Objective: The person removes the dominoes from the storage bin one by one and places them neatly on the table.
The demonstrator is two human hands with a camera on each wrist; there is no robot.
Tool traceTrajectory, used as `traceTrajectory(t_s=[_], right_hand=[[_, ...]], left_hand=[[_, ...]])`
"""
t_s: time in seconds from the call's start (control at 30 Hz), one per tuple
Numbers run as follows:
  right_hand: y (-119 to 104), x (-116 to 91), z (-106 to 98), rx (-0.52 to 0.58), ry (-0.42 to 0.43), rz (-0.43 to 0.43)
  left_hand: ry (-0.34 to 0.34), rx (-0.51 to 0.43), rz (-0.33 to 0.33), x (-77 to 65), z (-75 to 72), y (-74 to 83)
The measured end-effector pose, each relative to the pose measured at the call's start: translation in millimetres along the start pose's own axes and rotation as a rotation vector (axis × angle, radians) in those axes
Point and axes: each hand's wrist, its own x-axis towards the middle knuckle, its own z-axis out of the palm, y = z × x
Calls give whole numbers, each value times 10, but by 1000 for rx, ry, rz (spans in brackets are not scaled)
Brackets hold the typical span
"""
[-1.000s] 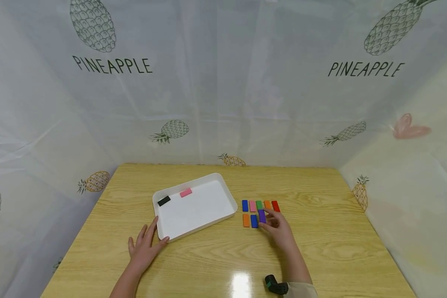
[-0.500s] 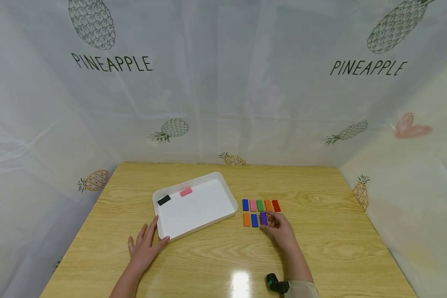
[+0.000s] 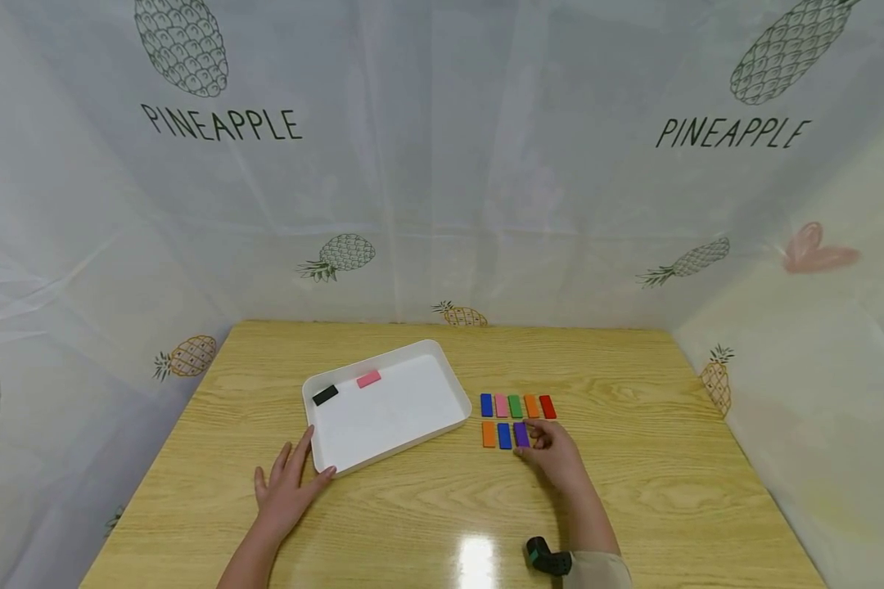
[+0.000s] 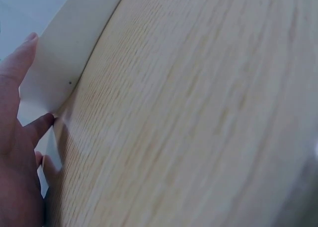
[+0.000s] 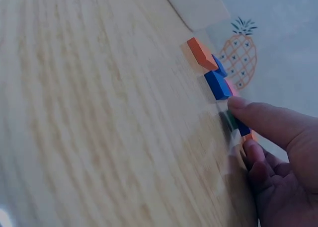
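A purple block (image 3: 521, 434) is at the right end of the front row, beside a blue block (image 3: 504, 436) and an orange block (image 3: 489, 434). My right hand (image 3: 556, 460) pinches it at its two ends between thumb and fingers; in the right wrist view the hand (image 5: 283, 162) partly hides it. A white tray (image 3: 390, 452) sits to the left, tilted in angle, with a black block (image 3: 325, 395) and a pink block (image 3: 368, 379) inside along its far wall. At the tray's near left corner, my left hand (image 3: 283, 499) touches the walls with spread, straight fingers.
Behind the front row lies a back row: blue (image 3: 487, 405), pink (image 3: 501, 405), green (image 3: 515, 406), orange (image 3: 532, 406) and red (image 3: 547, 406) blocks. The wooden table (image 3: 412, 532) meets a pineapple-print curtain (image 3: 427, 204) at the back and sides.
My right hand has brought the purple block slightly right and down into the front row, uncovering the green block. Over the last half second it has barely moved. The left hand stays at the tray.
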Motion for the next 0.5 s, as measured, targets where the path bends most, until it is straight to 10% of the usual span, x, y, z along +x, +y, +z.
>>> traceTrajectory(t_s=[0.5], right_hand=[[-14,75,-4,-40,-32,59]], left_hand=[[-34,3,-23,5,-25,28]])
